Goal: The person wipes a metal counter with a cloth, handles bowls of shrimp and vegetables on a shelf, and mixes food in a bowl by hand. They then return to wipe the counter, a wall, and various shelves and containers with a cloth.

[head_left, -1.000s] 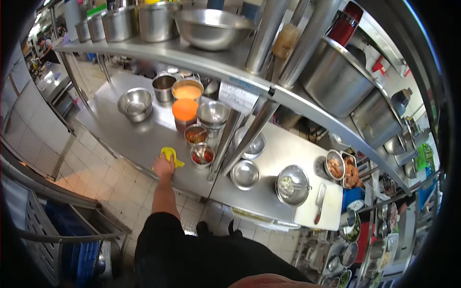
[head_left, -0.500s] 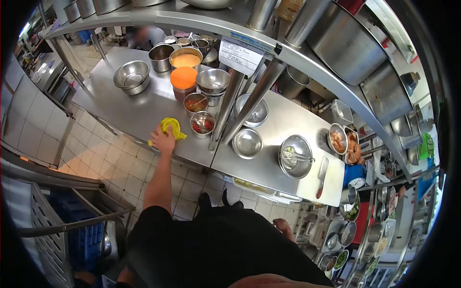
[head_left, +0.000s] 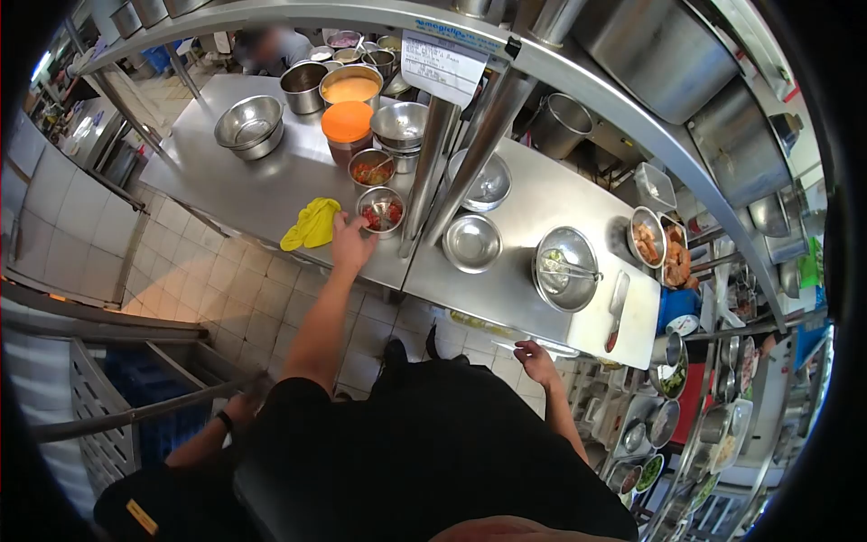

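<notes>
My left hand (head_left: 353, 246) reaches over the steel counter (head_left: 203, 172), fingers apart, with its fingertips right at the near rim of a small steel bowl (head_left: 399, 204). Chopped red pieces (head_left: 377, 215) lie in that bowl, with a utensil in it. Just left of the hand, a crumpled yellow cloth (head_left: 311, 224) lies at the counter's front edge. My right hand (head_left: 538, 363) hangs in the air before the counter, fingers loosely spread and nothing in them. Nearest to it are the counter edge and a white cutting board (head_left: 639, 312) with a knife (head_left: 618, 309) on it.
Behind the small bowl stand another bowl of chopped food (head_left: 371, 168), an orange-lidded container (head_left: 347, 123) and several pots. A steel bowl with a whisk (head_left: 567, 269) is by the board. Overhead runs a shelf (head_left: 298, 27) on posts. At lower left, a co-worker's arm (head_left: 203, 440) reaches to a rack.
My left hand has let go of the yellow cloth and moved right to the small bowl. My right hand has come up and forward. A co-worker's arm has appeared at lower left.
</notes>
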